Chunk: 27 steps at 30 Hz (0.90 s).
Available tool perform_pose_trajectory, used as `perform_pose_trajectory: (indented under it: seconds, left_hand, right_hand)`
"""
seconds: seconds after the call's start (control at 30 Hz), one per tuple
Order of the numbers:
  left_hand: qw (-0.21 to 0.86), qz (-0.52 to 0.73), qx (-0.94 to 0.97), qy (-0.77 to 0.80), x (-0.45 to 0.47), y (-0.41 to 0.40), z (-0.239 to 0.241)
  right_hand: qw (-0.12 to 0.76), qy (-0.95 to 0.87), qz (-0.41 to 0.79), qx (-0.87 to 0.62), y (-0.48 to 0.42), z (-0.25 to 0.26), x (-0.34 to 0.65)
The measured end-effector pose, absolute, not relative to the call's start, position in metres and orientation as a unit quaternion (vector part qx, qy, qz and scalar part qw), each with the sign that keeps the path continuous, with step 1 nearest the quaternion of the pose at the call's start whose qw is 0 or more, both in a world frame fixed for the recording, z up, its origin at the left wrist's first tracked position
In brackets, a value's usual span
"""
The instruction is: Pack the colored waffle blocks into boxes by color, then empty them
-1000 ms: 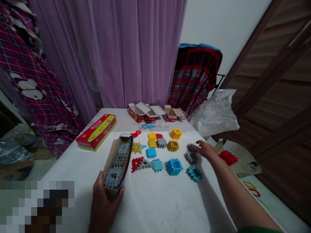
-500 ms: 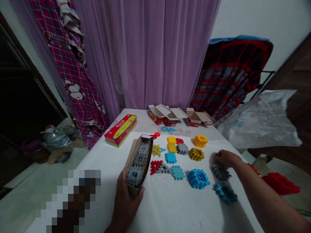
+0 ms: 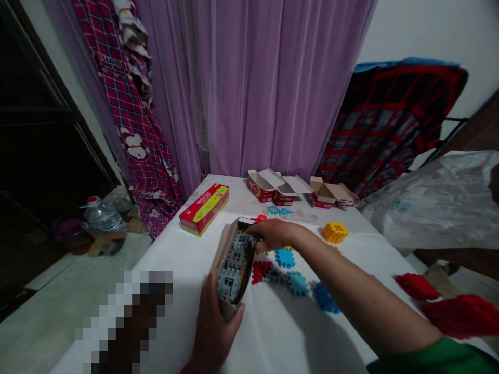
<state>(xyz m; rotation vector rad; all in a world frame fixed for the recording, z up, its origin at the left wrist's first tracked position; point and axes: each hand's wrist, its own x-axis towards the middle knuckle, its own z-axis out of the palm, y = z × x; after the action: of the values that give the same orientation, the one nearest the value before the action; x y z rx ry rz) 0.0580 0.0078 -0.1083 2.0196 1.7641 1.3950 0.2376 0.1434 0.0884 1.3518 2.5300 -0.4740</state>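
My left hand [image 3: 215, 324] grips the near end of an open cardboard box [image 3: 225, 250] that lies on the white table [image 3: 183, 270]. Several grey interlocking blocks [image 3: 234, 262] fill the box. My right hand [image 3: 268, 235] reaches across the table to the box's far end, fingers curled at its rim; what they hold is hidden. Coloured blocks lie beside the box: a yellow one [image 3: 334, 232], light blue ones [image 3: 284, 257], a red one [image 3: 260, 270] and a blue cube [image 3: 325, 298] partly behind my forearm.
A closed red and yellow box [image 3: 205, 209] lies at the table's left. Open small red boxes [image 3: 268, 188] stand at the far edge before a purple curtain. A plastic bag [image 3: 436, 200] is at the right. A water bottle [image 3: 102, 218] stands on the floor left.
My right hand left the grey blocks at the table's right and swung left to the far end of the box. The camera turned left. My left hand kept its hold.
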Motion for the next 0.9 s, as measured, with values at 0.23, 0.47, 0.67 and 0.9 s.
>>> perform_pose_trajectory:
  seconds: [0.23,0.47,0.67,0.9]
  left_hand:
    - [0.085,0.461,0.657,0.590,0.060,0.005,-0.111]
    - [0.095,0.459,0.654,0.594,0.062,0.003,-0.111]
    - [0.094,0.462,0.651,0.594,0.062,0.003,-0.114]
    - [0.096,0.461,0.647,0.600,0.063,0.002,-0.114]
  right_hand:
    - [0.216,0.826,-0.119,0.507,0.182,0.082,0.214]
    - [0.180,0.818,-0.124,0.533,0.212,0.072,0.227]
    - [0.143,0.839,-0.066,0.521,0.226,0.056,0.220]
    - [0.051,0.878,-0.061,0.472,0.214,0.039,0.231]
